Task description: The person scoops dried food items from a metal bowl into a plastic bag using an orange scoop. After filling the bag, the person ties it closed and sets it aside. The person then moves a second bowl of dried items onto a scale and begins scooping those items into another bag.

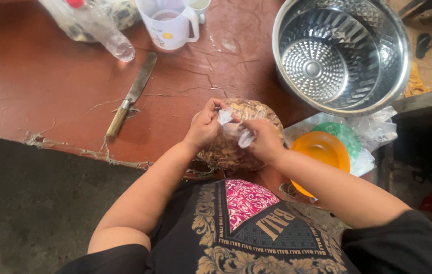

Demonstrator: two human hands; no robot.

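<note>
A clear plastic bag (249,114) stuffed with brown dried pieces rests at the near edge of a cracked red-brown table (33,86). My left hand (205,126) pinches the bag's twisted top from the left. My right hand (262,139) grips the same knotted plastic from the right. Both hands meet over the bag's mouth, fingers closed on the plastic.
A large steel basin (340,53) stands at the back right. An orange plastic bowl (322,152) and a green lid (340,134) lie in plastic wrap to the right. A wooden-handled knife (131,96), a white jug (168,23) and a plastic bottle (97,28) sit to the left.
</note>
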